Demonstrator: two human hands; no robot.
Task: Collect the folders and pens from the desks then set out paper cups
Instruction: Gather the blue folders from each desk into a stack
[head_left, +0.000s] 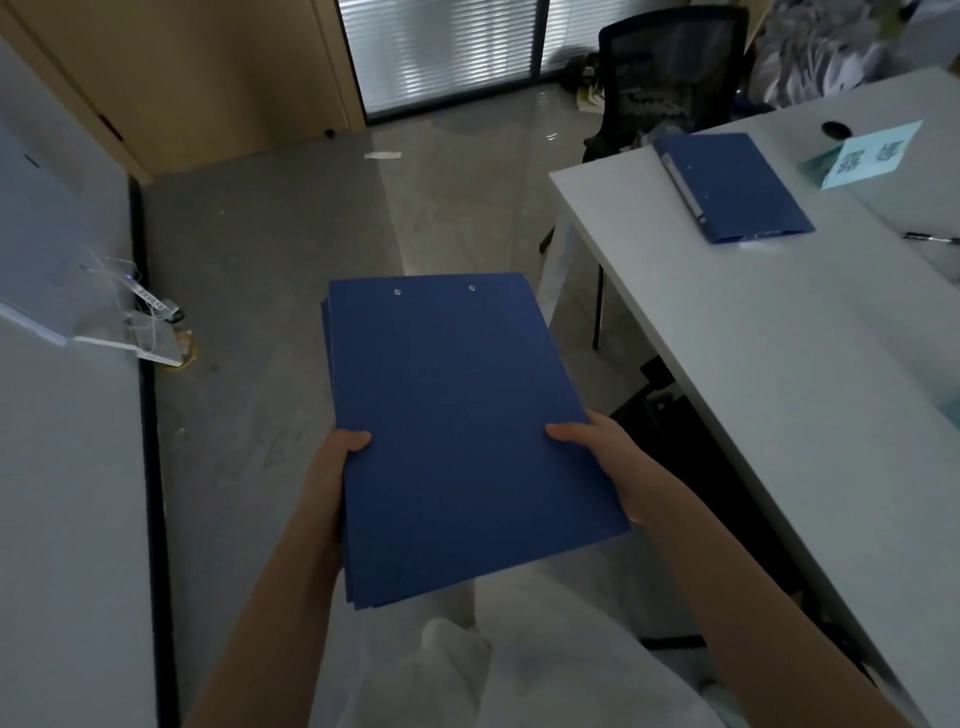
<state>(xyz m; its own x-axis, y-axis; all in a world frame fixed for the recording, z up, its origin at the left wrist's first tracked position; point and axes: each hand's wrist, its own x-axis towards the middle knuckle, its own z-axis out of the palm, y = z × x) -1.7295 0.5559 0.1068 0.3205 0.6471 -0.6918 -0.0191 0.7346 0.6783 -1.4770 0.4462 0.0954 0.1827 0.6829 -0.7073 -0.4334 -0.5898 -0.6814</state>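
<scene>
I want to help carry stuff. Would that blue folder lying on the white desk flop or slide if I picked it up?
The flat blue folder on the white desk probably stays stiff: its covers lie flat with straight edges. It looks thin, so likely light. Its smooth cover might slide in a loose grip; the left hand and right hand grip the held blue folder stack at both edges.

Head view looks down, close overhead.

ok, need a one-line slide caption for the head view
Both hands, left and right, carry a stack of blue folders toward a white desk holding another blue folder and a pen.
</scene>
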